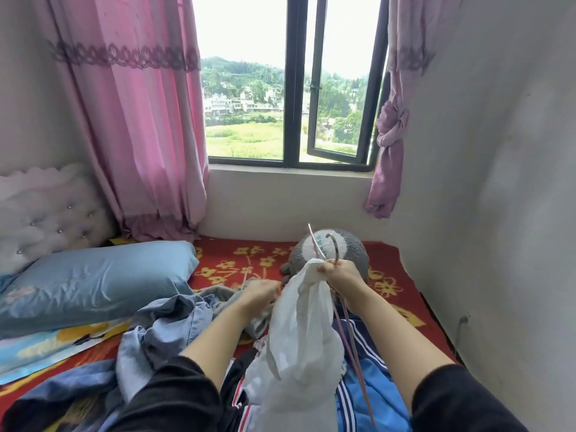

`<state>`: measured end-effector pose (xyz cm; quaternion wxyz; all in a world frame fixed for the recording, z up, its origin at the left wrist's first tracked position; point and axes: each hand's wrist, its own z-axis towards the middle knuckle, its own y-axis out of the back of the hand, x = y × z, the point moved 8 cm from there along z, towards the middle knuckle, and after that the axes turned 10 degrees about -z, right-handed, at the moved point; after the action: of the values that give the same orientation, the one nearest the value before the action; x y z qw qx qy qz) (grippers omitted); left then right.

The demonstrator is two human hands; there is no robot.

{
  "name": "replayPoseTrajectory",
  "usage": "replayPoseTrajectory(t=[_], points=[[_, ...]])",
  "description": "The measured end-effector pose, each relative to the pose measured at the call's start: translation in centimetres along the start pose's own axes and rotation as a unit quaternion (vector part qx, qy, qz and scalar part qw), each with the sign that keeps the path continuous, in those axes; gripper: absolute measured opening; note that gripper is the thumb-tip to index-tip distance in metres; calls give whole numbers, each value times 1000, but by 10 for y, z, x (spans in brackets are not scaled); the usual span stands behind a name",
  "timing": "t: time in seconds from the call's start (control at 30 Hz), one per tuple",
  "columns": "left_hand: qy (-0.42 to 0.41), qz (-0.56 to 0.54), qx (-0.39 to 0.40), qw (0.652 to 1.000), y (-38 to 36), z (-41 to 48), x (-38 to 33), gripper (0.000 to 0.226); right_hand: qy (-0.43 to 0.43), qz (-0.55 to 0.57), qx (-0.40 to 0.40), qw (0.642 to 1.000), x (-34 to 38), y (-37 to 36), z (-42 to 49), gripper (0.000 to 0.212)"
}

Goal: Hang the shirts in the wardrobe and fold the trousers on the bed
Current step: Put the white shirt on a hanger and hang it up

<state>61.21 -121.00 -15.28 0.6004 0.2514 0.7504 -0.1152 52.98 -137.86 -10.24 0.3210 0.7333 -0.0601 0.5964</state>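
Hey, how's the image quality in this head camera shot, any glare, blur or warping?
Head view: the sky through the window is blown out white; the wide lens bows the right wall; the left hand is motion-smeared over the clothes, while the right hand gripping the hangers and white shirt looks fairly sharp.

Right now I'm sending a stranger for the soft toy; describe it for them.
Find the black-framed window; below its sill spreads the red blanket with yellow flowers. At its far edge, behind the right hand gripping a white shirt, sits the round grey and white plush toy. It alone is fuzzy and rounded, unlike the flat glossy blue pillow.
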Motion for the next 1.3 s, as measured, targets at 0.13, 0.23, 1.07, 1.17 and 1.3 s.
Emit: replayPoseTrajectory(t=[0.13, 0.23, 1.07, 1.17, 1.3], points=[[64, 74, 33, 995, -13, -3, 74, 37, -5, 7, 14, 1000, -3, -7, -3, 17], [87, 65, 19, 994, -20, -2, 114, 78, -7, 3, 16, 1000, -3, -8, -4, 21], [-202, -174, -191, 945, 106, 50, -94, 35, -18, 93, -197, 976, -36, 99, 43, 22], [-104, 65, -195, 973, 113, 58, -71, 60, -7, 55, -218, 974, -35, 97, 53, 31], [47, 89, -146, 984, 110, 66, -5, 50, -29, -53, -198, 978, -58, 86, 61, 31]])
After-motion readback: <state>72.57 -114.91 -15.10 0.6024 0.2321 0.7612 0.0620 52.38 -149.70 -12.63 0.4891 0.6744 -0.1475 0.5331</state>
